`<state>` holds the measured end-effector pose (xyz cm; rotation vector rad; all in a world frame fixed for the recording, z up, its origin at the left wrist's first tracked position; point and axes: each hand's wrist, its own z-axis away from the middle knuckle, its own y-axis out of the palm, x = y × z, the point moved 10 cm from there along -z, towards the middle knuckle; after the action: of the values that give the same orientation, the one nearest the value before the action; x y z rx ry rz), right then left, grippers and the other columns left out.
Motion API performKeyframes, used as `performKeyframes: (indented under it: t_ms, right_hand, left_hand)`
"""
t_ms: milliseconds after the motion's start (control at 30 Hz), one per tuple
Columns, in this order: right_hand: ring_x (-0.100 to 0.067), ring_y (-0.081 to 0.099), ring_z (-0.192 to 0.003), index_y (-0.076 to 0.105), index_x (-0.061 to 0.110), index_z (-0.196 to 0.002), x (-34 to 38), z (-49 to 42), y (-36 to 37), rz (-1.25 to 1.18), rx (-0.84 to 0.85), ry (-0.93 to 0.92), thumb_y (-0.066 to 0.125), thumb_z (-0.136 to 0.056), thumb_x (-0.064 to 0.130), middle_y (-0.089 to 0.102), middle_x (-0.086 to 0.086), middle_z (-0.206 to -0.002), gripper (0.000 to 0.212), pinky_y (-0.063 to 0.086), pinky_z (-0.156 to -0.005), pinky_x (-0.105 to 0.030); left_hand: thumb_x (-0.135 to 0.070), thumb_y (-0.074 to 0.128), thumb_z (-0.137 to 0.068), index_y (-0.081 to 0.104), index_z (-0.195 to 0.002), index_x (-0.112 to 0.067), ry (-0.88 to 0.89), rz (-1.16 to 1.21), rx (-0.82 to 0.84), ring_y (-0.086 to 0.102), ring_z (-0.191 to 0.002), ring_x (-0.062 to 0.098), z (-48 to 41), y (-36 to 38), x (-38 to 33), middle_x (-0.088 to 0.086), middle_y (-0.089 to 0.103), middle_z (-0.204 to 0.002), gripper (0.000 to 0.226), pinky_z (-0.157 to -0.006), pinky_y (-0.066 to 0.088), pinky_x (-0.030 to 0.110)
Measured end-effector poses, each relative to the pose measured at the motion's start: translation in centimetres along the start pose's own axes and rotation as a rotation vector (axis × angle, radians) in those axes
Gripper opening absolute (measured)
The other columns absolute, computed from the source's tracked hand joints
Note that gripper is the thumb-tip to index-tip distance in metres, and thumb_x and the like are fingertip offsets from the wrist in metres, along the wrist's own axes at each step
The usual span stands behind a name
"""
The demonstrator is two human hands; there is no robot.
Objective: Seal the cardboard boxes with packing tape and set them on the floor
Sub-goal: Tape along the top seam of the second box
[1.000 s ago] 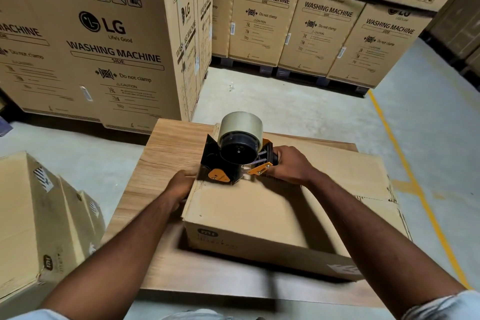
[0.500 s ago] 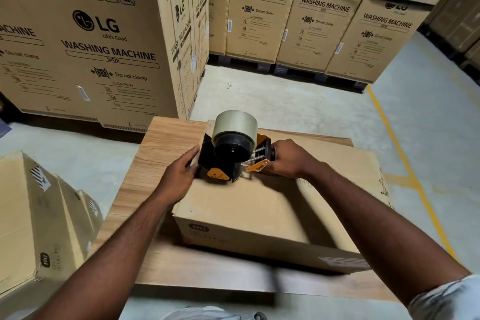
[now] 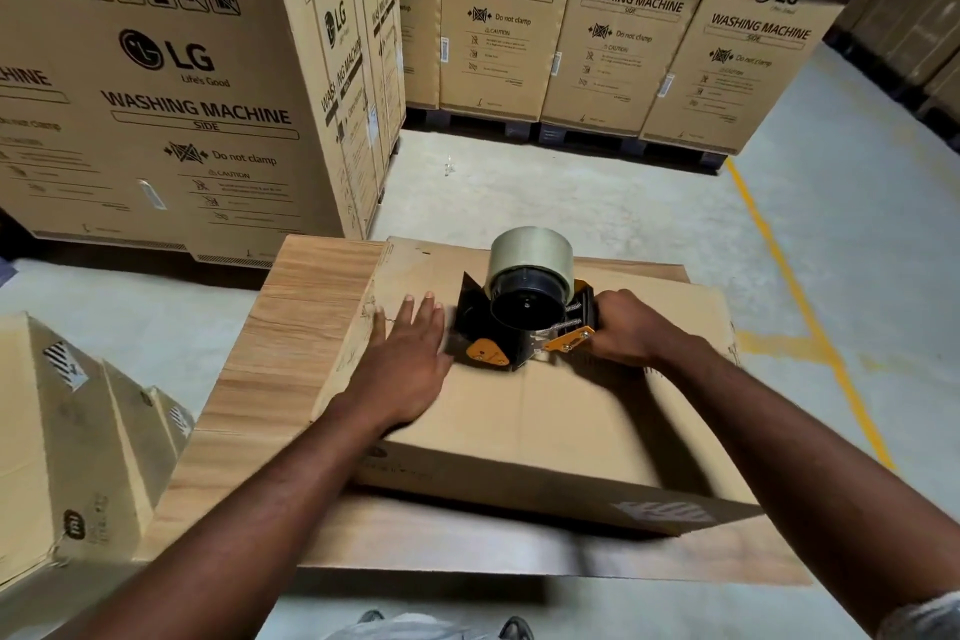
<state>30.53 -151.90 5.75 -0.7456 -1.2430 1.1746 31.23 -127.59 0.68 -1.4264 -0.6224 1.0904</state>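
A person leans over a cardboard box [image 3: 545, 431] on a wood-grain table [image 3: 306, 307], with stacked washing-machine cartons [image 3: 182, 94] beyond.

From my remote seat, the right hand [image 3: 626, 330] is clenched round the handle of the tape dispenser [image 3: 524, 312]. The tool stands on the box top just to the left of that hand, with its tape roll [image 3: 530, 252] uppermost. The left hand [image 3: 405, 359] lies flat on the same top with its fingers straight, pressing down and gripping nothing. Its fingertips are just beside the dispenser's black nose, though I cannot tell whether they touch it.

The dispenser's long axis runs across me, from the flat hand on one side to the gripping hand on the other, with the nose pointing at the left hand. I judge the coming stroke to be a pull toward the right hand's side, along the length of the box. The flat hand would pin the lid behind the nose.

A faint crease leads from under the tool back toward me. I cannot tell whether it is the flap seam.

The box's near right corner juts past the table edge, beyond the right forearm. Smaller cartons [image 3: 67, 431] wait out past the left elbow on the floor [image 3: 571, 192], where this box has yet to go.
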Motion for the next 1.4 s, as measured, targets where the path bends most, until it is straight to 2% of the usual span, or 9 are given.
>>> performKeyframes:
  t_ms: [200, 367, 600, 833, 900, 1033, 1100, 1200, 1400]
  right_hand:
    - [-0.021, 0.052, -0.060, 0.047, 0.028, -0.057, 0.4, 0.4, -0.2, -0.024, -0.005, -0.034, 0.065, -0.079, 0.046, 0.048, 0.011, -0.055, 0.033, 0.036, -0.054, -0.029]
    - [-0.021, 0.057, -0.062, 0.060, 0.020, -0.068, -2.4, 2.1, -1.0, 0.012, -0.027, 0.015, 0.069, -0.082, 0.052, 0.058, 0.001, -0.061, 0.037, 0.046, -0.057, -0.035]
    - [-0.017, 0.056, -0.057, 0.053, 0.025, -0.057, -10.7, 7.7, -2.5, 0.025, -0.046, 0.128, 0.073, -0.080, 0.037, 0.055, 0.006, -0.056, 0.033, 0.040, -0.051, -0.032]
    - [-0.018, 0.047, -0.057, 0.043, 0.025, -0.056, -10.2, 7.5, -2.7, 0.042, -0.054, 0.098, 0.068, -0.083, 0.033, 0.044, 0.009, -0.056, 0.037, 0.036, -0.057, -0.028]
    - [-0.015, 0.046, -0.056, 0.044, 0.026, -0.057, -10.3, 7.6, -2.6, 0.041, -0.057, 0.092, 0.068, -0.083, 0.036, 0.045, 0.008, -0.057, 0.037, 0.035, -0.057, -0.028]
    - [-0.023, 0.050, -0.063, 0.053, 0.021, -0.063, -10.2, 7.6, -2.7, 0.041, -0.085, 0.048, 0.066, -0.085, 0.041, 0.056, -0.005, -0.065, 0.032, 0.038, -0.054, -0.030]
    - [-0.025, 0.052, -0.065, 0.061, 0.018, -0.069, -10.1, 7.7, -2.8, 0.069, -0.095, 0.009, 0.066, -0.086, 0.044, 0.065, -0.011, -0.073, 0.031, 0.044, -0.057, -0.033]
    - [-0.027, 0.059, -0.066, 0.062, 0.015, -0.069, -11.4, 8.1, -3.0, 0.080, -0.099, 0.017, 0.065, -0.085, 0.049, 0.063, -0.009, -0.068, 0.037, 0.047, -0.057, -0.036]
    - [-0.018, 0.054, -0.059, 0.049, 0.027, -0.055, -18.5, 12.5, -4.8, 0.043, -0.116, 0.083, 0.064, -0.079, 0.048, 0.046, 0.012, -0.052, 0.035, 0.036, -0.053, -0.027]
  left_hand:
    - [-0.047, 0.018, -0.101, 0.009, -0.157, -0.037, 0.142, -0.034, -0.008, -0.011, -0.153, 0.015, 0.2, 0.7, -2.4, -0.008, -0.002, -0.167, 0.058, -0.124, -0.004, 0.044]
    - [-0.050, 0.020, -0.103, -0.006, -0.158, -0.031, 0.094, -0.039, -0.001, -0.015, -0.151, 0.011, 0.3, 0.8, -1.9, -0.010, -0.013, -0.165, 0.064, -0.124, -0.004, 0.041]
    - [-0.051, 0.015, -0.104, -0.011, -0.158, -0.027, 0.050, -0.058, 0.023, -0.020, -0.150, 0.010, 0.2, 1.0, -2.3, -0.011, -0.018, -0.163, 0.064, -0.124, -0.007, 0.040]
    - [-0.048, 0.016, -0.104, -0.008, -0.158, -0.010, -0.065, -0.060, 0.033, -0.017, -0.152, 0.027, -0.4, 2.7, -8.4, 0.009, -0.018, -0.164, 0.070, -0.124, -0.005, 0.043]
    - [-0.048, 0.016, -0.103, 0.002, -0.159, -0.012, 0.011, -0.060, 0.032, -0.014, -0.152, 0.027, -0.9, 3.6, -11.6, 0.008, -0.015, -0.165, 0.068, -0.124, -0.002, 0.044]
    - [-0.057, 0.005, -0.094, 0.061, -0.134, -0.021, 0.109, -0.051, 0.021, -0.009, -0.153, 0.020, -0.8, 4.6, -14.3, -0.003, -0.001, -0.168, 0.078, -0.124, 0.004, 0.046]
    - [-0.058, 0.011, -0.096, 0.048, -0.146, -0.025, 0.092, -0.011, -0.011, -0.007, -0.153, 0.016, -0.7, 4.3, -13.8, -0.006, 0.000, -0.167, 0.070, -0.124, 0.003, 0.045]
    - [-0.055, 0.022, -0.099, 0.000, -0.159, -0.028, 0.065, 0.031, -0.018, -0.009, -0.153, 0.011, -0.5, 4.0, -13.3, -0.009, -0.008, -0.166, 0.069, -0.125, -0.001, 0.043]
    - [-0.057, 0.018, -0.102, -0.003, -0.159, -0.027, 0.058, -0.002, 0.008, -0.014, -0.151, 0.011, -0.4, 4.2, -13.4, -0.010, -0.012, -0.165, 0.068, -0.123, -0.007, 0.043]
